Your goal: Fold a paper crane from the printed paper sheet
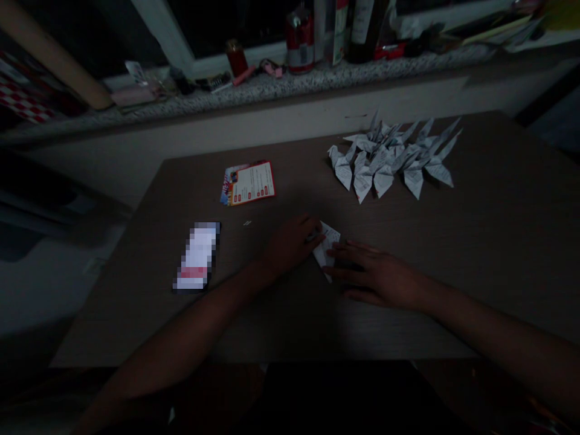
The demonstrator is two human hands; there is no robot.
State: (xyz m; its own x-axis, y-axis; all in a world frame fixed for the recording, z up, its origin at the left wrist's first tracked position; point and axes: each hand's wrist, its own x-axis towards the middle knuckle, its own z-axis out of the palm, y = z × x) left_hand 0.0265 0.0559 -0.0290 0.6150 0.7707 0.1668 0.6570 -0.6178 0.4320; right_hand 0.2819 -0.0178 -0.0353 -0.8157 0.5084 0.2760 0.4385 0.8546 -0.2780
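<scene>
- rest both hands near the middle of the table, on either side of a folded paper.
- reach in from the lower left with the left hand, with fingers bent over the upper left part of the paper.
- touch the paper there, but cannot tell pinching from plain pressing.
- reach in from the lower right with the right hand, open, with fingers stretched out toward the left.
- lay those right fingertips at the right edge of the paper, without a grip around it.
- see the paper low on the table between both hands, printed, narrowing to a point toward the near edge.
- see cranes crowded together at the far right of the table, folded from printed paper, with wings raised.
- see a phone left of the left hand, with a bright screen blurred into blocks.
- see cards stacked beyond the phone, with red edging and print too small to read.
- see small pale scraps just below the cards.
- see a stone sill beyond the table, bearing a red can, a dark bottle and a jar.
</scene>
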